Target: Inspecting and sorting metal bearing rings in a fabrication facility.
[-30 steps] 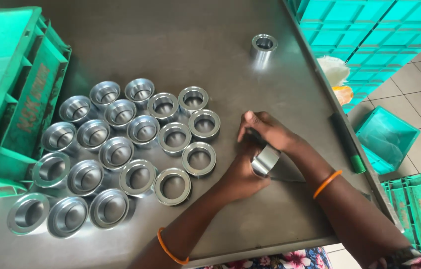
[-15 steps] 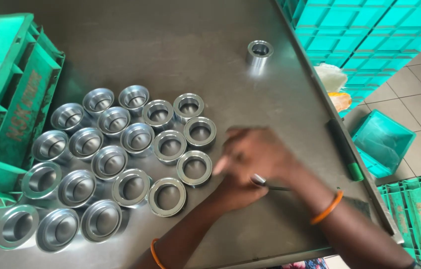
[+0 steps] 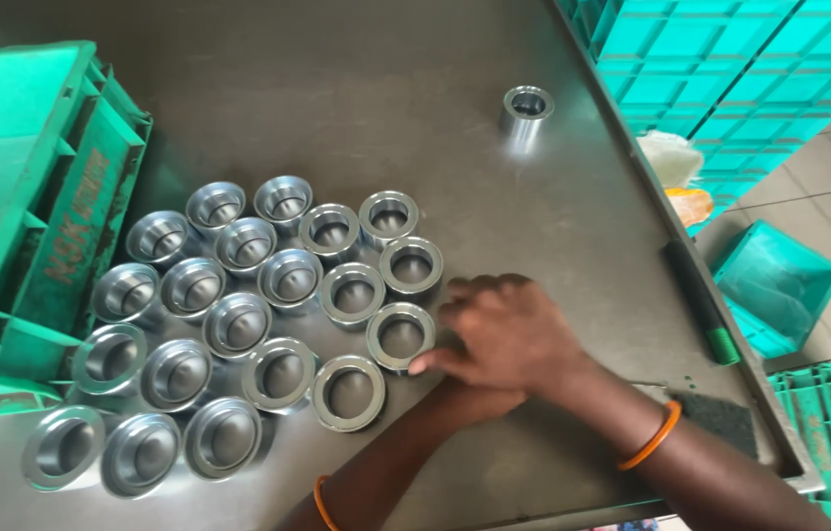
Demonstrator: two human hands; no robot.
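Observation:
My right hand (image 3: 509, 334) lies palm down on the steel table (image 3: 337, 88), fingers curled, its fingertips beside a shiny metal ring (image 3: 401, 334). It covers my left hand (image 3: 470, 398), of which only the wrist shows beneath it. Whatever lies under the two hands is hidden. To their left stands a cluster of several polished metal cups and rings (image 3: 238, 324), set close together in rows. Another ring (image 3: 349, 391) sits just below the fingertips.
A single metal cup (image 3: 529, 103) stands apart at the far right of the table. A green crate (image 3: 22, 197) borders the left side. A dark pad (image 3: 720, 418) and a green-tipped tool (image 3: 701, 305) lie along the right edge, with green crates (image 3: 730, 59) beyond.
A second ago both hands held a metal piece up in view. My right hand has since come down flat over the left, and the piece is out of sight.

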